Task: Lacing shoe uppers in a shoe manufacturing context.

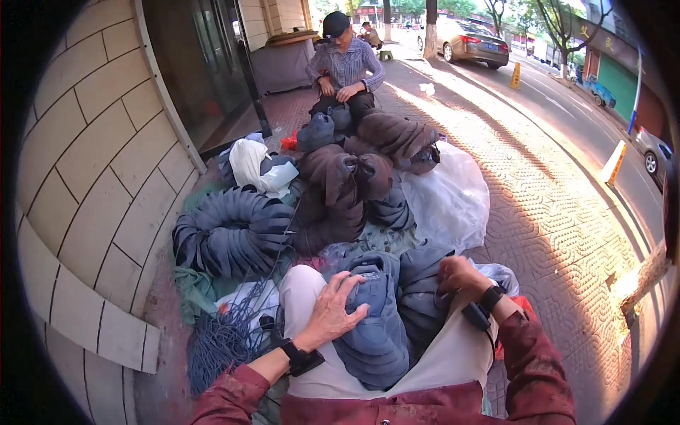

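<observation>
A stack of curved grey-blue fabric pieces [372, 336], possibly shoe uppers, lies across my lap between my thighs. My left hand [333, 308] rests at its left edge, thumb and fingers apart and touching the cloth. To the right, a darker grey bundle of similar layered pieces [421, 290] leans against my right thigh. Over that bundle's right side my right hand [462, 278] is raised, its fingers closed in a pinch. Whatever sits between those fingertips is too small to make out. Both wrists wear dark bands.
Ahead lie a coiled grey stack [234, 230], brown bundles [336, 188] and a white plastic sheet [450, 195]. Blue-grey cords [223, 343] hang by my left knee. Another person [345, 71] sits opposite, hands near grey pieces. A tiled wall [106, 142] bounds the left.
</observation>
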Available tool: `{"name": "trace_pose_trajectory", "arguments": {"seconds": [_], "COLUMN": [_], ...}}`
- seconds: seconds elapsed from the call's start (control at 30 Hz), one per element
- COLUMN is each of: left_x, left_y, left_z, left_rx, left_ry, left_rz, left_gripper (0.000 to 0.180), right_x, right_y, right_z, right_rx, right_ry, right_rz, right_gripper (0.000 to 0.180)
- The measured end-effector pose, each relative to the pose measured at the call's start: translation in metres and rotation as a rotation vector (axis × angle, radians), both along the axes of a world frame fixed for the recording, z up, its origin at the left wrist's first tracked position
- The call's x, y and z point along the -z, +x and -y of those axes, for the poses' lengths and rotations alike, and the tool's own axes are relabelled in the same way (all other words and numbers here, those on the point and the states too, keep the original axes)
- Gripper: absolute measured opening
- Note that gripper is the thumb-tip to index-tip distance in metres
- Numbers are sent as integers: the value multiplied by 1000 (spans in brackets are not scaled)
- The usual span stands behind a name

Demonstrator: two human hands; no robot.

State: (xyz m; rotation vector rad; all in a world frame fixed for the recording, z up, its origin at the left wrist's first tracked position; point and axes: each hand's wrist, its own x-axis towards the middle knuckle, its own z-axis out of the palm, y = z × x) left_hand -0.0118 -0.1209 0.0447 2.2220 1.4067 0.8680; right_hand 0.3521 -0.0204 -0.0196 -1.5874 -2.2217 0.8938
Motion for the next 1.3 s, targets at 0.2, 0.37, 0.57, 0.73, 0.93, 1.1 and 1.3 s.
{"name": "trace_pose_trajectory", "arguments": {"seconds": [0.2,0.37,0.57,0.73,0.93,1.1,1.3], "left_x": [3,12,-3,10,7,16,220], "left_y": [-6,-5,41,45,27,-86,-316], "left_z": [7,3,-10,-1,12,28,120], "left_rx": [-45,-27,-17,-117,-70,-352,-1281], "left_ry": [-10,30,-30,-44,133,-150,-257], "left_rz": [-6,24,-19,-55,145,439,302], "left_gripper": [56,57,64,61,45,26,54], "right_x": [-36,-97,-161,-121,-86,-96,-94], "right_y": [107,287,101,-143,-171,-158,-168], "right_z": [-27,-4,16,33,23,24,16], "right_rx": [445,593,262,-100,-317,-256,-253], "right_ry": [464,943,547,-110,15,22,-9], "right_rz": [-155,126,-331,-308,-381,-219,-180], "right_gripper": [11,7,16,22,33,25,24]}}
